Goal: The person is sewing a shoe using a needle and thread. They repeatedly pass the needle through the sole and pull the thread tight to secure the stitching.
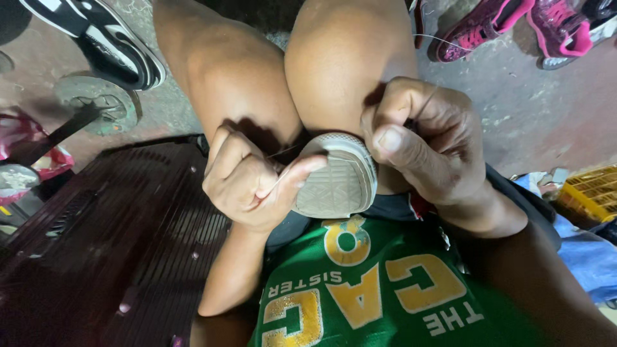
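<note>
Head view, looking down over the lap. At 9 o'clock a dark slatted crate (128, 244) fills the lower left; above it, near 10 o'clock, a black-and-white sneaker (103, 38) lies on the concrete floor (533, 109). Just left of centre the left hand (247, 183) is curled almost closed, thumb lying across the edge of the sole and pinching a thin thread (283, 175) against it. At centre the grey shoe (337, 177) is wedged sole-up between the two bare knees, tread facing the camera, toe toward the body. Directly right, at 3 o'clock of the shoe, the right hand (427, 138) is a tight fist with thumb pressed down; a fine line runs out of it, so it appears to grip thread or a needle, though the needle itself cannot be made out. At 1 o'clock pink sneakers (514, 26) sit on the floor; at 4 o'clock a yellow crate (591, 193). Risks, judged: the shoe is held only by knee pressure and could slip under a hard pull; taut thread may snap or cut into fingers; a hidden needle point near the thigh could prick skin.
</note>
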Demonstrator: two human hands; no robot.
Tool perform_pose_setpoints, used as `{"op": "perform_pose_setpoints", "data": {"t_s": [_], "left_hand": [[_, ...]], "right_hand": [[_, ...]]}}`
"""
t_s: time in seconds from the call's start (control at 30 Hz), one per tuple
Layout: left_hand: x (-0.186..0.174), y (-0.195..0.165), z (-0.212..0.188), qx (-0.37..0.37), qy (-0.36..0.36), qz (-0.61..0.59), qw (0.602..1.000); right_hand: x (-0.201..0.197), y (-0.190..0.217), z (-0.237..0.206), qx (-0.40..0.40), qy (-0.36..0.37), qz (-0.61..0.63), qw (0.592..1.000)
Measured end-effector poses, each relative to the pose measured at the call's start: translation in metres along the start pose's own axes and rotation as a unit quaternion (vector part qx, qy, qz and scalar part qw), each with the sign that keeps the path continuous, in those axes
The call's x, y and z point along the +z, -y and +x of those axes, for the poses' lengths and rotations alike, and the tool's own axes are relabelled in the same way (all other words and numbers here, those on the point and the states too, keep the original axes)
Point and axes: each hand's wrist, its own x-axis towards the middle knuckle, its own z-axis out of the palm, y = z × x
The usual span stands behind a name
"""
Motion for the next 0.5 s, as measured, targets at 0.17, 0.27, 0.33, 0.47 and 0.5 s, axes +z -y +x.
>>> {"op": "perform_pose_setpoints", "data": {"t_s": [0.17, 0.27, 0.33, 0.47, 0.5], "left_hand": [[-0.003, -0.002, -0.005, -0.016, 0.001, 0.014, 1.000], [-0.007, -0.008, -0.002, 0.011, 0.022, 0.068, 0.997], [-0.014, -0.023, -0.003, -0.049, 0.058, 0.040, 0.996], [-0.014, -0.065, -0.018, -0.036, 0.133, 0.124, 0.983], [-0.005, -0.076, -0.027, -0.035, 0.129, 0.135, 0.982]], "right_hand": [[-0.011, -0.028, -0.003, -0.033, -0.050, 0.114, 0.992], [-0.010, -0.034, -0.009, -0.076, -0.056, 0.101, 0.990], [-0.009, -0.036, -0.013, -0.086, -0.067, 0.117, 0.987], [-0.017, -0.055, -0.025, -0.137, -0.067, 0.163, 0.975], [-0.020, -0.063, -0.031, -0.147, -0.063, 0.172, 0.972]]}}
